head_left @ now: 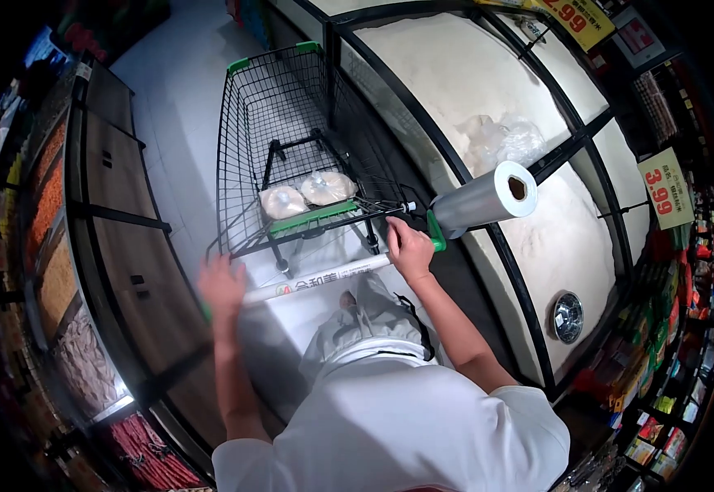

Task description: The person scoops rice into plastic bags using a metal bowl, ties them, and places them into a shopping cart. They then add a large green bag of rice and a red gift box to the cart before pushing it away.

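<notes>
A shopping cart (246, 123) with a black wire basket and green trim stands in front of me. Two clear bags of pale grain (328, 189) lie in its near end. My right hand (410, 250) has its fingers curled at the right end of the white cart handle (324, 281). Smeared by motion, my left hand (222, 287) is at the handle's left end, and its fingers cannot be made out. A roll of clear plastic bags (484, 201) is mounted beside the bin, just right of my right hand.
On the right, large bins of white grain (439, 74) hold a crumpled plastic bag (509, 141) and a round metal scoop or bowl (568, 317). Price signs (666, 190) hang there. Wooden-fronted bins (127, 205) line the left. Pale floor (172, 98) stretches ahead between them.
</notes>
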`<action>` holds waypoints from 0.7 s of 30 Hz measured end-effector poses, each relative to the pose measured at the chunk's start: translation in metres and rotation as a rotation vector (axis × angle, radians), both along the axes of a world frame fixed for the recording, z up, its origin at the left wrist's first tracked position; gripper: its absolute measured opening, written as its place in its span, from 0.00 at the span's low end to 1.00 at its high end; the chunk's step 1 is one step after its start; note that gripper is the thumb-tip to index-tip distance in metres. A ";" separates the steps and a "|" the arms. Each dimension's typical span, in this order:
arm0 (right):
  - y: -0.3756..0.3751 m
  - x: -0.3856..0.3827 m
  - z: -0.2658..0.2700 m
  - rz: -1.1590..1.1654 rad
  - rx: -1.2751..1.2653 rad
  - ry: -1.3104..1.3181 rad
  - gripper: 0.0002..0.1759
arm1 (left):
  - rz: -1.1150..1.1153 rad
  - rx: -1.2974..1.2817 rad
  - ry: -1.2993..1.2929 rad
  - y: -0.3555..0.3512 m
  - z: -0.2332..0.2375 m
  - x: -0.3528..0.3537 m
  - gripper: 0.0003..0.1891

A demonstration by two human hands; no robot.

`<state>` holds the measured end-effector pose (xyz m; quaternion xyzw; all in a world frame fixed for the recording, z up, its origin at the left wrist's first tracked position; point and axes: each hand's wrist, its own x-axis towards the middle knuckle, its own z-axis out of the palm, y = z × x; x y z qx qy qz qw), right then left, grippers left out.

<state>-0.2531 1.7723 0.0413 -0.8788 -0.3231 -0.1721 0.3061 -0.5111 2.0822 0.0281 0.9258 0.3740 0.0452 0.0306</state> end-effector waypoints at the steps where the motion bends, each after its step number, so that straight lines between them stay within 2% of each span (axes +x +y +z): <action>1: 0.009 0.009 0.003 -0.010 -0.002 0.003 0.09 | 0.016 0.018 -0.001 0.004 0.006 0.011 0.24; 4: 0.036 0.039 0.002 -0.035 -0.034 0.047 0.07 | 0.050 -0.035 -0.032 0.027 0.011 0.041 0.23; 8: 0.077 0.078 -0.002 -0.031 0.036 0.036 0.06 | 0.009 -0.004 -0.179 0.063 0.011 0.075 0.16; 9: 0.088 0.088 -0.002 -0.028 0.052 0.031 0.06 | 0.040 -0.067 -0.224 0.074 0.013 0.084 0.14; 12: 0.118 0.123 -0.007 -0.024 0.057 0.052 0.06 | 0.026 0.047 -0.171 0.108 -0.006 0.112 0.14; 19: 0.194 0.211 -0.029 -0.004 0.146 0.021 0.07 | 0.178 -0.109 -0.112 0.175 -0.013 0.194 0.13; 21: 0.219 0.231 -0.029 0.006 0.158 0.026 0.06 | 0.165 -0.061 -0.124 0.204 -0.016 0.209 0.14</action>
